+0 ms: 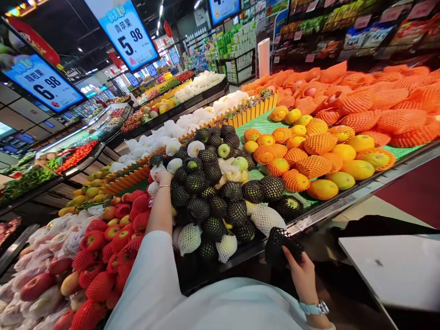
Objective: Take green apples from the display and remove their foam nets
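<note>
My left hand [162,177] reaches to the far left side of a heap of green apples. Its fingers curl down among white foam-netted fruit [174,165]; what they grip is hidden. In my right hand [303,274], beyond the near edge of the stand, is a bunched black foam net sleeve [280,247], and no fruit shows in it. Most fruit between my arms wears black foam nets [195,181], while a green apple [239,163] lies bare. Near the front edge rests a long white foam net [267,220].
Red-netted apples [94,263] fill the left, and orange-netted mangoes [316,137] lie to the right. A yellow picket divider [252,112] runs behind the heap. The stand has a metal front edge [343,206]. A pale flat surface [395,270] is at lower right.
</note>
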Available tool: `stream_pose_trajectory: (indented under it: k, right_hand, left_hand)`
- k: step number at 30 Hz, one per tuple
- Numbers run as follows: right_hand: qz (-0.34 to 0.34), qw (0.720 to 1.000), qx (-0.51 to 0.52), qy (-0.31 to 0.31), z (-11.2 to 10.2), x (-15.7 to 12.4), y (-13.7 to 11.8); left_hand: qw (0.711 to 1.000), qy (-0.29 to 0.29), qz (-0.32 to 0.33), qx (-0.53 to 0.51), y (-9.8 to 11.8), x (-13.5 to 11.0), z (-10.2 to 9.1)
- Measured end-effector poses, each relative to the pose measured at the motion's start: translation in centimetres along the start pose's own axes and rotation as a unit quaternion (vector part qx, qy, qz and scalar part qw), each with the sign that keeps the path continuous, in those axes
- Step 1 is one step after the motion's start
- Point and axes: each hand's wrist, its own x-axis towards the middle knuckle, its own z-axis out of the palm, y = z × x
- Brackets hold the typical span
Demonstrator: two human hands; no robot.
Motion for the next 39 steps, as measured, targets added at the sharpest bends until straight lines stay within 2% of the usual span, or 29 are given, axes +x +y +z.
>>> stream_pose_trajectory:
  k: [2, 4, 8, 10, 12, 13, 15, 16, 17, 18, 20, 22, 25, 28, 32, 36, 39]
  right_hand:
    - [-0.002, 1.0, -0.007, 0.004, -0.2, 0.3, 0.0]
    - [-0.002, 1.0, -0.011, 0.007, -0.4, 0.5, -0.1]
    - [0.013, 1.0, -0.016, -0.011, -0.2, 0.7, -0.2]
    - [0.012, 0.999, -0.003, -0.032, 0.4, 0.6, -0.5]
    - [-0.003, 0.998, 0.017, -0.058, 1.3, 0.4, -1.2]
    - [-0.018, 0.997, 0.028, -0.073, 1.8, 0.3, -1.7]
    - [-0.055, 0.992, 0.053, -0.105, 2.9, 0.1, -2.9]
    - [-0.075, 0.988, 0.065, -0.12, 3.4, 0.1, -3.7]
    - [-0.096, 0.984, 0.074, -0.134, 3.9, 0.1, -4.5]
    - [-0.114, 0.979, 0.078, -0.147, 4.3, 0.1, -5.3]
    - [-0.145, 0.973, 0.073, -0.162, 5.0, 0.3, -6.7]
    - [-0.162, 0.973, 0.065, -0.153, 5.4, 0.6, -7.9]
    - [-0.14, 0.98, 0.087, -0.108, 5.7, 1.1, -8.8]
    - [-0.109, 0.983, 0.116, -0.086, 5.6, 1.5, -8.9]
    - [-0.1, 0.983, 0.127, -0.083, 5.4, 1.6, -8.5]
    - [-0.106, 0.982, 0.139, -0.072, 5.2, 1.3, -8.0]
    - [-0.171, 0.977, 0.111, -0.06, 4.5, 1.0, -7.7]
  left_hand:
    - [0.998, 0.038, -0.039, 0.038, 0.1, 0.3, -0.1]
    - [0.995, 0.065, -0.046, 0.064, 0.2, 0.6, -1.0]
    - [0.992, 0.103, -0.014, 0.066, -0.6, 0.6, -4.6]
    - [0.994, 0.112, -0.002, 0.004, -1.4, -0.6, -6.2]
    - [0.983, 0.089, -0.002, -0.163, -2.0, -3.3, -6.8]
    - [0.955, 0.06, -0.008, -0.291, -2.2, -5.2, -6.7]
    - [0.846, -0.008, -0.021, -0.533, -2.2, -9.8, -5.7]
    - [0.787, -0.053, -0.033, -0.614, -2.1, -12.4, -4.9]
    - [0.736, -0.068, -0.056, -0.671, -1.9, -15.0, -4.0]
    - [0.697, -0.102, -0.085, -0.705, -1.6, -17.5, -3.1]
    - [0.644, -0.203, -0.128, -0.726, -1.0, -22.3, -1.2]
    - [0.615, -0.264, -0.139, -0.73, -0.3, -26.3, 0.5]
    - [0.601, -0.275, -0.118, -0.741, 0.6, -30.8, 3.0]
    - [0.587, -0.246, -0.125, -0.761, 1.1, -33.5, 5.3]
    - [0.583, -0.185, -0.165, -0.774, 1.5, -34.8, 7.3]
    - [0.574, -0.218, -0.177, -0.77, 2.0, -35.3, 8.7]
    - [0.583, -0.23, -0.176, -0.759, 2.2, -35.6, 9.8]
